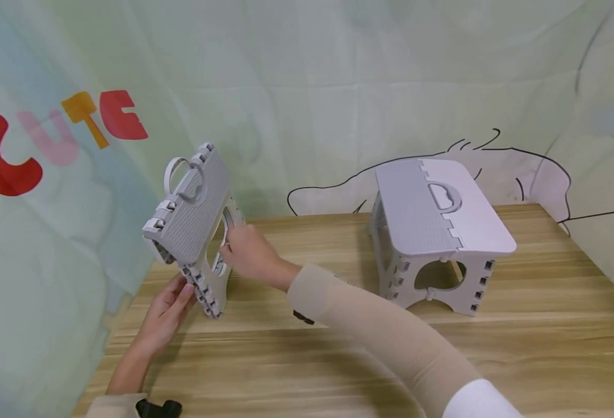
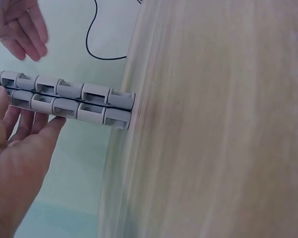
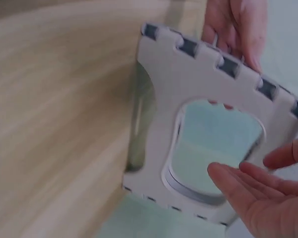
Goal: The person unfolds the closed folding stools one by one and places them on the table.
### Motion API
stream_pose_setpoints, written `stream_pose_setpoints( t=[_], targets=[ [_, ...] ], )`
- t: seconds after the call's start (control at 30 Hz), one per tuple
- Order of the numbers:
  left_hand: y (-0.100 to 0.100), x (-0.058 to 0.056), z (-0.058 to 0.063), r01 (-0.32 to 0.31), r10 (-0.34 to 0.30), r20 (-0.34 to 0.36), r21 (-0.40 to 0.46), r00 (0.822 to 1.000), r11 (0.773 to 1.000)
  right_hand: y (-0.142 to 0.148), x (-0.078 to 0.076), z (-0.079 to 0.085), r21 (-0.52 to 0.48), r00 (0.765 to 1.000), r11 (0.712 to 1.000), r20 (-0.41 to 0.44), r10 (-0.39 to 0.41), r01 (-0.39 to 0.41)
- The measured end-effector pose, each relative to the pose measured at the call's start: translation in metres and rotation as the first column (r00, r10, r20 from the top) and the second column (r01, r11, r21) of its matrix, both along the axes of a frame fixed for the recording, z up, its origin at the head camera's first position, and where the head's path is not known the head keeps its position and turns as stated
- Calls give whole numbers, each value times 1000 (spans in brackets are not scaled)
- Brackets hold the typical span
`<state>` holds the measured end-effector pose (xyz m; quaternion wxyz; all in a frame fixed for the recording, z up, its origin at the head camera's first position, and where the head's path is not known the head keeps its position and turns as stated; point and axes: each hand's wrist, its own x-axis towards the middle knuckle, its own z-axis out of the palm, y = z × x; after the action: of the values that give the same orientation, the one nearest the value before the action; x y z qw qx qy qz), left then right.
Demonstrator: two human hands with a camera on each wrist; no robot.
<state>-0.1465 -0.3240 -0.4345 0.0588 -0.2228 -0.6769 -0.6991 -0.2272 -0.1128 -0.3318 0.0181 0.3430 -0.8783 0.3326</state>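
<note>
A partly folded light grey step stool (image 1: 194,217) stands tilted at the table's left side, its handle loop raised and its top halves sloping down. My left hand (image 1: 163,316) grips the hinged edge of its legs, thumb on one side and fingers on the other, as the left wrist view shows at the slotted leg edge (image 2: 94,101). Beside the leg panel (image 3: 159,94) is my right hand (image 3: 268,193), fingers loosely bent near the large opening and holding nothing. Whether its fingertips touch the panel I cannot tell.
An unfolded grey and white step stool (image 1: 443,215) stands upright on the right of the wooden table (image 1: 317,354). A printed cloth backdrop (image 1: 307,104) hangs behind and to the left. In the left wrist view a thin dark cable (image 2: 89,37) hangs beyond the table edge.
</note>
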Motion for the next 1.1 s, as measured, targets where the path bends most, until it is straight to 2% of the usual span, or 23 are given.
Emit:
stream_pose_setpoints(
  t=[0.1,0.2,0.27,0.37,0.7,0.9,1.1],
  targets=[
    [0,0,0,9,-9,-3,4,1000,1000,-5,7,-14,-14,993,998,101,66,-65],
    [0,0,0,18,-18,-7,14,1000,1000,-11,13,-25,-57,975,992,187,122,-113],
    [0,0,-1,23,-23,-6,24,1000,999,-15,17,-31,-98,962,988,235,140,-120],
    [0,0,-1,23,-23,-2,19,1000,1000,-20,22,-38,-144,954,983,263,146,-111],
    [-2,2,-2,6,-6,18,-1,1000,1000,-33,31,-51,-134,983,990,174,55,-32],
    [-2,2,0,-5,5,18,-14,1000,1000,-33,31,-53,-87,994,995,99,49,-40],
    [0,1,0,0,0,7,-4,1000,1000,-32,30,-53,-58,994,997,103,48,-42]
  ],
)
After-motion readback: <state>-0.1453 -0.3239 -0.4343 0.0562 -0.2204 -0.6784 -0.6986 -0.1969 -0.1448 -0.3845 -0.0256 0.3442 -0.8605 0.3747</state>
